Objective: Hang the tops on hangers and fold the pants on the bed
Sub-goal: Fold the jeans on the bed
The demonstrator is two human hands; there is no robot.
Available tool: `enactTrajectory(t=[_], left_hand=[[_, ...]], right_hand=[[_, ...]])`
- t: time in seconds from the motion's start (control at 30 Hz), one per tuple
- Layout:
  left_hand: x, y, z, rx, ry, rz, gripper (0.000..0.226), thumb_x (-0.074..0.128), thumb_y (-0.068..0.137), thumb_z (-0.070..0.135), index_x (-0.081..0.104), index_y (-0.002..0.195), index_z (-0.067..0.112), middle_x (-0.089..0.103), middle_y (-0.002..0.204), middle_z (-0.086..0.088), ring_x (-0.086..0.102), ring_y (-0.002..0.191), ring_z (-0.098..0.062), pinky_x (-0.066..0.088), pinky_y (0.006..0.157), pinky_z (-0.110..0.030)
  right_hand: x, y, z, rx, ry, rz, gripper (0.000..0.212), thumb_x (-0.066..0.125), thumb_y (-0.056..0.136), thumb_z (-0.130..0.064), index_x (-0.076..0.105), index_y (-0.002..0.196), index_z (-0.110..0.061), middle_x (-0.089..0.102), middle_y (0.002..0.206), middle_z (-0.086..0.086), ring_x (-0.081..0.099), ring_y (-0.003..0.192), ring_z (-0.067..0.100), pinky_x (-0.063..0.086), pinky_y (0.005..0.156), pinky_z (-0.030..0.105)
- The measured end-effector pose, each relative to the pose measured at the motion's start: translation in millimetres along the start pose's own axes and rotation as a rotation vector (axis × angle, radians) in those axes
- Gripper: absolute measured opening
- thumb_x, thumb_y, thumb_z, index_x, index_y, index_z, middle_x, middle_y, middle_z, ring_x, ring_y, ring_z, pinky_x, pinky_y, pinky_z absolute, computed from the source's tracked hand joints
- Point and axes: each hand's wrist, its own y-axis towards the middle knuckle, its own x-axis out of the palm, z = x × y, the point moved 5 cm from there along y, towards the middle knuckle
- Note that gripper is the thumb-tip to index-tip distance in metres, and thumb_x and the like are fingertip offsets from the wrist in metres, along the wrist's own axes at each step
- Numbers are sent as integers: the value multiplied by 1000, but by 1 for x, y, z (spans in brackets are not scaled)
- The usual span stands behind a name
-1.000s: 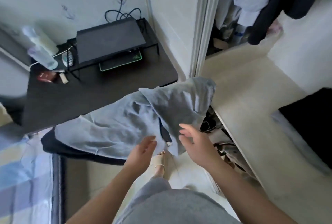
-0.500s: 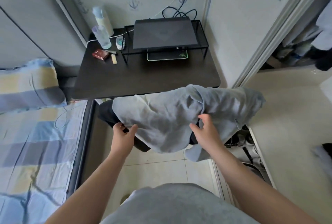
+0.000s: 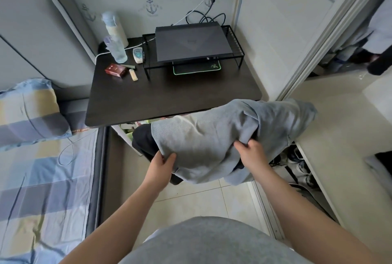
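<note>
A bed with a blue, yellow and grey checked sheet (image 3: 42, 179) fills the lower left of the frame. A pillow in the same checked fabric (image 3: 29, 111) lies at its head, below a grey padded headboard (image 3: 31, 30) in the upper left.

Right of the pillow, at upper centre, stands a dark brown rectangular table (image 3: 169, 98). On its left end are a clear plastic bottle (image 3: 116, 49), a small red box (image 3: 115, 70) and a pale lighter (image 3: 133, 74). On its far side a black wire rack (image 3: 234, 40) carries a closed dark grey laptop (image 3: 191, 42).

Below the table, at mid-frame, the left hand (image 3: 161, 166) pinches the lower left edge of a light grey knit top (image 3: 212, 140), with the thumb on the cloth and the fingers tucked under it. The top is held in the air over the pale tiled floor (image 3: 201, 198), in front of the table's near edge and to the right of the bed, not on it. A dark garment (image 3: 144, 140) shows from under the top's left side; whether it is a separate piece cannot be told.

Further right, the right hand (image 3: 252, 153) grips a bunched fold of the same top, fingers curled into the fabric. The rest of the cloth drapes on to the right and hangs below both hands. At the right edge, dark shoes (image 3: 301, 164) sit low beside a pale cabinet.
</note>
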Motion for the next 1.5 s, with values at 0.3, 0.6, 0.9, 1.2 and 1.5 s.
enactTrajectory(t=[0.3,0.6,0.9,1.2,1.5], left_hand=[[-39,-28,70,170,-304,-46,20,57,101,27,71,101,14,77,98,0,72,96,-17,56,86,-34],[-144,-54,196,489,-654,-108,25,49,104,17,68,98,3,68,93,-13,62,88,-24,51,78,-35],[-314,-139,297,881,-808,-129,33,61,83,17,63,113,3,71,104,-15,70,96,-26,58,72,-27],[-525,-267,319,1128,-560,276,34,50,101,19,60,134,21,70,124,-3,66,117,-20,51,92,-33],[-658,-374,255,1035,-476,730,36,66,93,21,64,127,33,73,118,-4,71,104,-22,59,74,-31]], right_hand=[[-36,-71,-100,-265,218,-25,41,74,79,-40,64,87,-1,65,81,19,62,80,24,46,75,38],[-30,-128,-261,-654,362,-201,22,63,91,-4,67,73,-15,65,75,6,61,77,18,47,71,30],[42,-248,-446,-1177,309,-353,20,59,93,0,71,100,-14,75,100,9,70,100,25,56,89,38],[163,-370,-600,-1370,385,-656,17,57,96,-1,68,108,-5,74,101,11,72,97,25,57,82,36],[327,-475,-645,-1202,472,-1181,23,59,96,-4,66,115,-16,75,106,2,72,101,20,59,85,36]])
